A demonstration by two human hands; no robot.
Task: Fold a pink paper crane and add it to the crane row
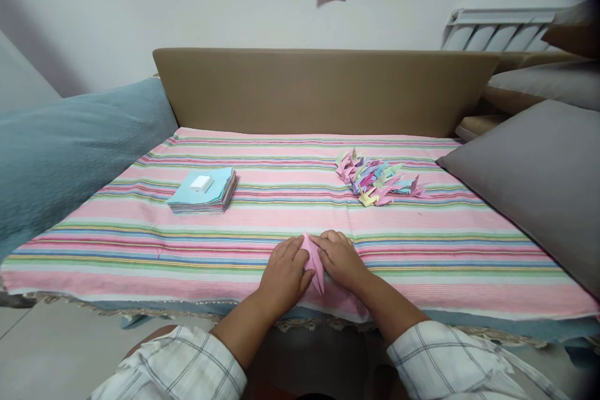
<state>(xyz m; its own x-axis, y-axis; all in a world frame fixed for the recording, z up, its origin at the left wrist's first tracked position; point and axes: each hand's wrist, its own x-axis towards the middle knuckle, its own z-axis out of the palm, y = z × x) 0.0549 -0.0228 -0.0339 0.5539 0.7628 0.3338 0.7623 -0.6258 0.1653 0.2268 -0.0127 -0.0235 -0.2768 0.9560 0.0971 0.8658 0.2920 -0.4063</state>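
A partly folded pink paper lies on the striped bedsheet near its front edge. My left hand presses on the paper's left side with its fingers curled over it. My right hand holds the right side, fingers bent down onto the fold. The two hands touch the paper from either side, and its pointed lower tip sticks out between them.
A stack of coloured square papers with a small white box on top sits at the left. A heap of folded paper cranes lies at the right. Grey pillows line the right edge, a blue blanket the left.
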